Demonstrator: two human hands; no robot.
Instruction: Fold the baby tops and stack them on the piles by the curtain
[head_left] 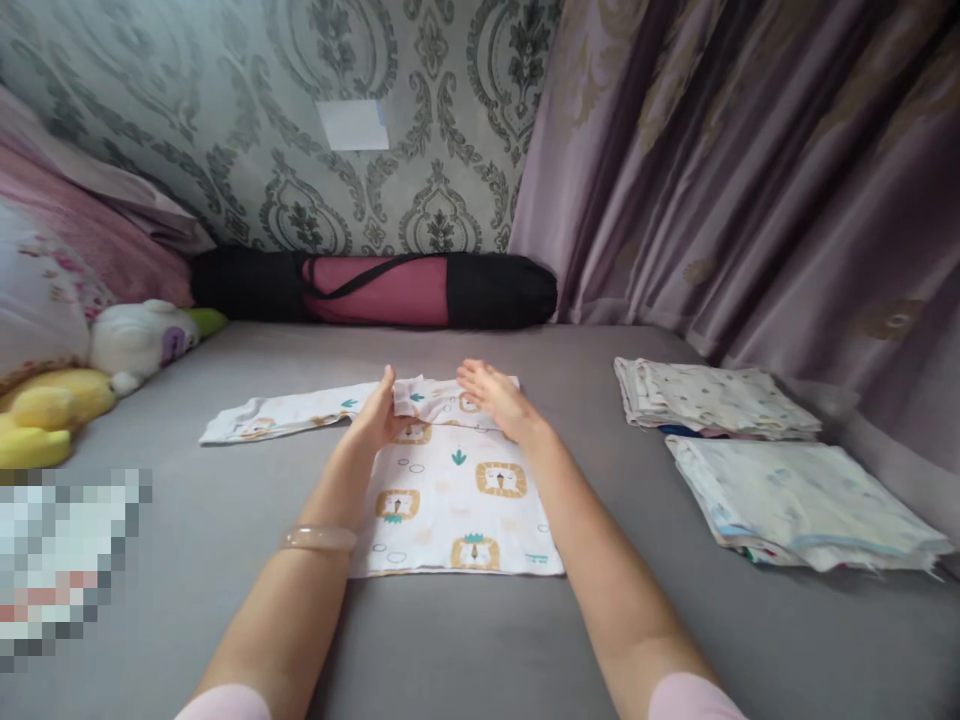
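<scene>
A small white garment with lion prints lies flat on the grey bed surface, one long sleeve stretched out to the left. My left hand pinches a folded bit of the fabric near the collar. My right hand lies flat on the garment's upper right part, fingers stretched out. A pale bangle sits on my left wrist.
Two stacks of folded cloths sit at the right. A black and pink roll bag lies along the patterned wall. Plush toys and pillows are at the left. Purple curtains hang at the right.
</scene>
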